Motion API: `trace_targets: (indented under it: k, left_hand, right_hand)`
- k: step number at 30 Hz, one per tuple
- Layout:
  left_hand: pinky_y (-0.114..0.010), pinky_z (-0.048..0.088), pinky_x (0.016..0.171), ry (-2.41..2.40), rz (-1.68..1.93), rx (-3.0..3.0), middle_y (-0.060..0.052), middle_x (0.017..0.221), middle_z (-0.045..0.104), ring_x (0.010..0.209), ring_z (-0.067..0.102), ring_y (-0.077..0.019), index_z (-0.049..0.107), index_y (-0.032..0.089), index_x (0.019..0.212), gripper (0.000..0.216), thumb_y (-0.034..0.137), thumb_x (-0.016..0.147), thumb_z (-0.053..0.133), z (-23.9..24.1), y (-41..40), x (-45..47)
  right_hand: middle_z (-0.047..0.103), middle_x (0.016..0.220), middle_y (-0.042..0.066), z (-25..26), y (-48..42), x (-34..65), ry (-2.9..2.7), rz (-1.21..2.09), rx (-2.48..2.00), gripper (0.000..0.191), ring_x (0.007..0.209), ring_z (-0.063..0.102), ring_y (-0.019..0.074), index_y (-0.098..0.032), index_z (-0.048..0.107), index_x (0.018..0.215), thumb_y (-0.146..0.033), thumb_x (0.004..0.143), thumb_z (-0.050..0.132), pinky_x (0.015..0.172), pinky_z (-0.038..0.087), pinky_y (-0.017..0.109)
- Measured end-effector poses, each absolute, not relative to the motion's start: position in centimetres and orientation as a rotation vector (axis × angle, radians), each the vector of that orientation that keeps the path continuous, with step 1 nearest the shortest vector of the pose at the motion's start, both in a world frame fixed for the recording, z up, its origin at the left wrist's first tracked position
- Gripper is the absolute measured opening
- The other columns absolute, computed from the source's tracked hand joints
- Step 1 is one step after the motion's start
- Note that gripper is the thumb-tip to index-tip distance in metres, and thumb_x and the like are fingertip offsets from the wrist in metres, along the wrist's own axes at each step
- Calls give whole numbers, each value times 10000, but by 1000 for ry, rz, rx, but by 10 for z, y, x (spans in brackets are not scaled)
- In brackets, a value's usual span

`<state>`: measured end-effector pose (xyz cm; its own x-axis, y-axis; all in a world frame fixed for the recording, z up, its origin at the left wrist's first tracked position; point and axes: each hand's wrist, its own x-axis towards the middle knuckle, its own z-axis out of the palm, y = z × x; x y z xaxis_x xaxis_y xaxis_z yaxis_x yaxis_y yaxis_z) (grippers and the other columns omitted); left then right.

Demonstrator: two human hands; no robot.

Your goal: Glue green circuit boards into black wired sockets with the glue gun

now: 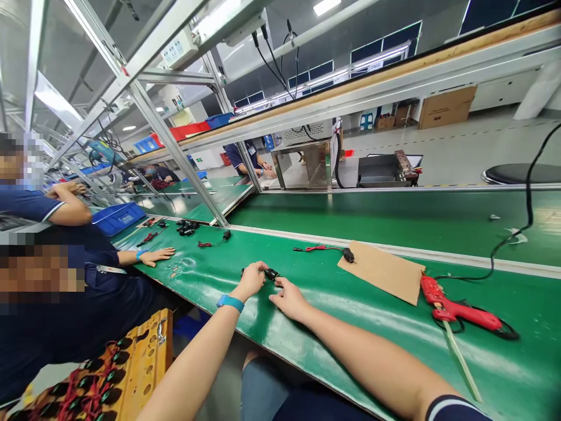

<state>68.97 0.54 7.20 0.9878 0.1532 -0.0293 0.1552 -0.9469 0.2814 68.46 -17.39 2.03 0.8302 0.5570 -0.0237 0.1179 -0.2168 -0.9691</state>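
Note:
Over the green bench, my left hand, with a blue band at its wrist, is closed in a pinch on a small black part. A bit of black also shows at the far side of this hand. My right hand has its thumb and fingers pressed together at the near end of the same part. A similar black part with red wires lies ahead, at the edge of a brown cardboard piece.
To the right lies a red glue gun with a glue stick and black cord. Several black parts sit left, near a blue bin. A co-worker's hand rests on the bench. A yellow rack holds wired parts.

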Motion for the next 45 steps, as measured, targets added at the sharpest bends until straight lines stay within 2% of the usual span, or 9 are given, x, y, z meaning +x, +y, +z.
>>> trace_targets:
  k: [7, 11, 14, 19, 24, 30, 36, 41, 45]
  left_hand:
    - [-496, 376, 1172, -90, -13, 2839, -135, 1535, 488, 1398, 468, -321, 638, 247, 1363, 518, 49, 887, 589, 77, -15, 691]
    - [-475, 506, 1025, -167, -114, 2841, -101, 1285, 663, 1162, 632, -259, 694, 194, 1176, 245, 231, 936, 664, 84, -19, 699]
    - [-464, 552, 929, -115, -46, 2844, -82, 1171, 679, 1047, 660, -232, 662, 152, 1142, 271, 354, 963, 654, 90, -27, 695]
    - [-376, 514, 869, 58, 225, 2731, -74, 1003, 688, 959, 655, -223, 617, 162, 1022, 190, 131, 844, 675, 104, -49, 668]
    - [-315, 472, 726, 161, 321, 2542, -6, 833, 645, 791, 635, -199, 549, 219, 913, 198, 195, 778, 692, 111, -62, 631]
    - [-292, 518, 727, 29, 28, 2216, -20, 912, 671, 818, 647, -180, 550, 222, 1102, 347, 275, 808, 725, 98, -94, 581]
    - [-263, 509, 599, 142, -362, 1467, -48, 865, 677, 699, 593, -154, 591, 204, 995, 314, 502, 920, 658, 85, -151, 554]
    - [-246, 457, 476, 252, -473, 1240, -46, 705, 658, 568, 535, -141, 622, 177, 850, 334, 494, 954, 606, 82, -179, 552]
    - [-265, 461, 464, 257, -542, 1190, -71, 701, 680, 554, 555, -159, 654, 168, 823, 332, 469, 954, 605, 95, -186, 549]
  right_hand:
    - [633, 1263, 96, 12, -174, 691, -381, 555, -1645, 359, 1040, 667, 220, -166, 594, 1298, -355, 997, 640, 869, 599, 417]
    - [647, 1221, 89, 11, -177, 688, -335, 585, -1602, 336, 1006, 673, 209, -160, 607, 1270, -356, 998, 638, 847, 603, 400]
    - [647, 1219, 88, 16, -179, 685, -325, 565, -1569, 335, 1000, 674, 207, -159, 607, 1268, -354, 997, 640, 840, 604, 396]
    - [663, 1189, 79, 38, -187, 679, -407, 474, -1490, 300, 1015, 674, 208, -153, 627, 1221, -344, 989, 652, 875, 591, 411]
    - [708, 791, 8, 61, -216, 664, -475, 498, -1465, 161, 730, 682, 152, -145, 630, 1027, -267, 929, 667, 675, 542, 276]
    - [601, 562, -53, 77, -287, 642, -521, 590, -1522, 118, 490, 566, 103, -179, 626, 824, -280, 885, 625, 492, 419, 200]
    - [542, 495, -77, 84, -352, 636, -503, 858, -1588, 187, 355, 466, 80, -180, 644, 825, -321, 918, 565, 384, 358, 182]
    - [579, 565, -51, 92, -384, 634, -608, 864, -1651, 205, 472, 535, 106, -184, 704, 823, -334, 910, 595, 475, 418, 213]
    - [722, 818, 10, 92, -389, 636, -717, 668, -1709, 157, 822, 651, 174, -210, 769, 843, -283, 895, 640, 848, 493, 323]
